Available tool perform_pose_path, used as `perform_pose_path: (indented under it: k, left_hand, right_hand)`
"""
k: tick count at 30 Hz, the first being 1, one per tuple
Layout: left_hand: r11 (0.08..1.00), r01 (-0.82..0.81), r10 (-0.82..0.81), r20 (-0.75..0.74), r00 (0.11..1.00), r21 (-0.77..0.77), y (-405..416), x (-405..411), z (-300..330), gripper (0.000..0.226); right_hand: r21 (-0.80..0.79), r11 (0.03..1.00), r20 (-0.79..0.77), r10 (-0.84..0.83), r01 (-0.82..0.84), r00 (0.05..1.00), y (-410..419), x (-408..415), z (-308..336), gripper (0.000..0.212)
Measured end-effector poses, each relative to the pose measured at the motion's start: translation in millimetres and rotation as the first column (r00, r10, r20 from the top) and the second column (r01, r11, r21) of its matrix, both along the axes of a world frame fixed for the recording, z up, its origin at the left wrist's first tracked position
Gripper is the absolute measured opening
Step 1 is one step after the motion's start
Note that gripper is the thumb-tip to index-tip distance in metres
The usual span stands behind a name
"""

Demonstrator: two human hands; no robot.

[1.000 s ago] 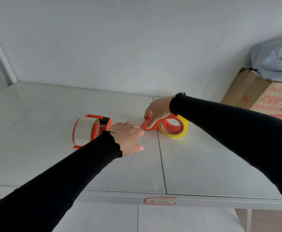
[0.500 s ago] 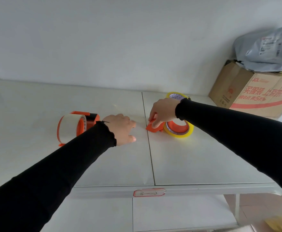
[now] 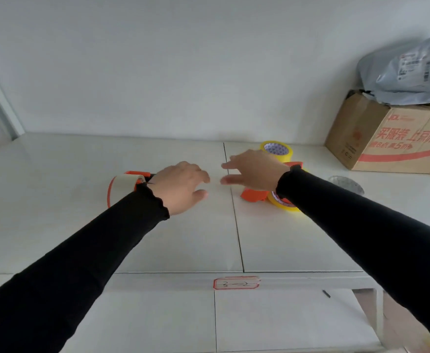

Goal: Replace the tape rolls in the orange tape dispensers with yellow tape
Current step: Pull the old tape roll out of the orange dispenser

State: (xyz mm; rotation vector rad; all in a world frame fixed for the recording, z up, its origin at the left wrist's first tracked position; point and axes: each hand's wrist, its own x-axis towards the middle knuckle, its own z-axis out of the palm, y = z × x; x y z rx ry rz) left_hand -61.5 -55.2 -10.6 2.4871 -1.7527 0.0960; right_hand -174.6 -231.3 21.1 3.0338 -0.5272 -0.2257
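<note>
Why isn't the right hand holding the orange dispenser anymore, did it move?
Yes. The right hand let go and lifted off the orange dispenser, sliding left toward the table seam.

On the bench (image 3: 285,250) before us, one tape dispenser (image 3: 122,184) lies left, another (image 3: 256,194) right, a tape roll (image 3: 277,149) behind it, a cardboard box (image 3: 392,138) far right.

White table (image 3: 55,238) stood against a plain pale wall (image 3: 183,59); cardboard box (image 3: 377,138) at the table's far right corner.
</note>
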Motion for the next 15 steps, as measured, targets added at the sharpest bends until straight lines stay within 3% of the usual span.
perform_pose_path:
  k: [2,4,8,11,13,15]
  left_hand:
    - [0.987,-0.058,0.05,-0.06,0.997,-0.152,25.2,13.9,7.3,0.039]
    - [0.954,-0.149,0.125,-0.109,0.986,-0.261,53.8,30.2,12.5,0.036]
    - [0.839,-0.426,0.323,-0.321,0.89,-0.337,104.0,61.0,6.8,0.033]
    - [0.72,-0.642,0.339,-0.674,0.656,-0.263,122.4,74.8,-6.8,0.049]
    - [0.682,-0.711,0.17,-0.909,0.382,-0.171,121.2,72.1,-17.2,0.057]
    - [0.665,-0.74,0.018,-0.988,0.155,-0.104,115.3,65.6,-25.1,0.052]
  right_hand:
    - [0.167,0.984,0.311,0.004,-0.059,0.95,34.9,9.7,-8.9,0.047]
    - [0.391,0.911,0.48,-0.084,-0.127,0.873,67.4,21.4,-23.1,0.036]
    - [0.76,0.621,0.476,-0.327,-0.194,0.817,121.9,45.6,-52.3,0.027]
    - [0.875,0.452,0.404,-0.478,-0.177,0.78,151.6,64.1,-67.3,0.027]
    - [0.918,0.368,0.341,-0.532,-0.151,0.775,166.6,74.9,-73.7,0.028]
    - [0.945,0.284,0.3,-0.553,-0.162,0.777,175.8,80.7,-76.9,0.038]
